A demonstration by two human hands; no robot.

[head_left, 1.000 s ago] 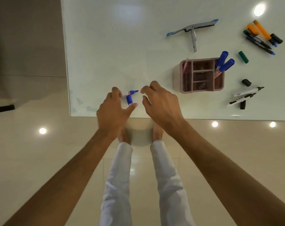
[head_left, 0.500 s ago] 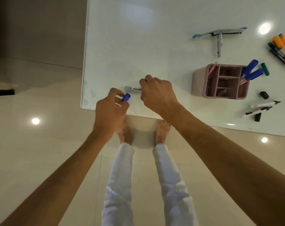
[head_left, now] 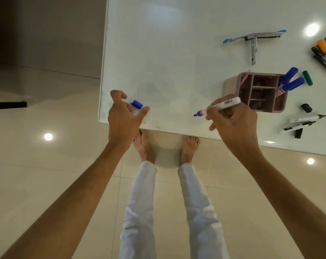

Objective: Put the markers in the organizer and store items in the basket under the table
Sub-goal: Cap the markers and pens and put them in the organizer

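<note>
My right hand [head_left: 233,122] grips an uncapped white marker [head_left: 219,106] above the table's near edge, its blue tip pointing left. To the left, my left hand [head_left: 123,116] pinches the marker's blue cap [head_left: 137,104] at the fingertips, near the table's left corner. The hands are well apart. A pink organizer [head_left: 231,85] stands just beyond my right hand, with two blue-capped markers [head_left: 291,85] leaning in its right compartment. The basket is out of view.
The white glass table [head_left: 167,53] ends at a left edge and a near edge. Right of the organizer lie a green cap [head_left: 307,77], a black cap [head_left: 306,107], two black-tipped white markers [head_left: 306,118] and orange and dark markers [head_left: 323,51]. An opened stapler [head_left: 255,37] lies behind.
The hands have drawn apart: my right hand carried the uncapped marker rightward toward the organizer, while my left hand stayed near the corner with the blue cap. The view also shifted right.
</note>
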